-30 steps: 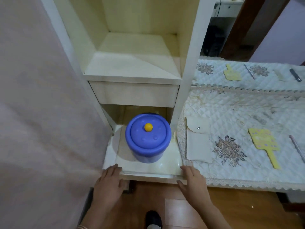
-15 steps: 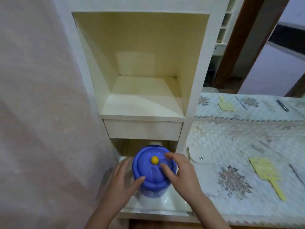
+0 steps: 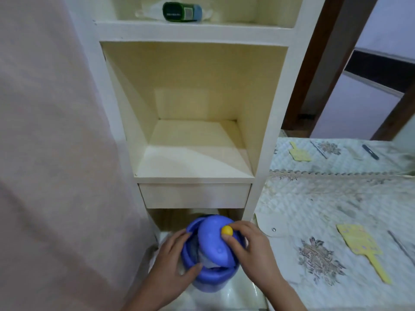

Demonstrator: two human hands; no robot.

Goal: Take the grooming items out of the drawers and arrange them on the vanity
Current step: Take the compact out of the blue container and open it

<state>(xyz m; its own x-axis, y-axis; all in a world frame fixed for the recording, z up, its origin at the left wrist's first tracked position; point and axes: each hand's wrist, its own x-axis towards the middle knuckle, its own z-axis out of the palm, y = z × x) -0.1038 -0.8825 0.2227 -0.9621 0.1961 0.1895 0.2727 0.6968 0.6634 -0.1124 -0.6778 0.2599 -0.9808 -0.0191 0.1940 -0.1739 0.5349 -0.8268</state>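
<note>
A round blue tub [image 3: 208,281] stands in the pulled-out lower drawer [image 3: 238,295] of the cream cabinet. My left hand [image 3: 173,263] grips the tub's left rim. My right hand [image 3: 251,250] holds the blue lid [image 3: 213,241] by its yellow knob [image 3: 227,230] and has it tilted up on the left, off the tub. Pale contents show inside, too unclear to name. On the quilted vanity top to the right lie a yellow paddle-shaped comb [image 3: 361,245] and a thin metal tool [image 3: 402,245].
A shut drawer [image 3: 194,196] sits above the open one, under a bare shelf bay [image 3: 193,153]. A green-blue item [image 3: 182,11] lies on the top shelf. A mirror behind the vanity reflects the comb. A pink curtain [image 3: 49,153] hangs at left.
My hands left the drawer's front edge, closed on the blue tub, and my right hand has tipped the lid up. The view rose to show more shelves.
</note>
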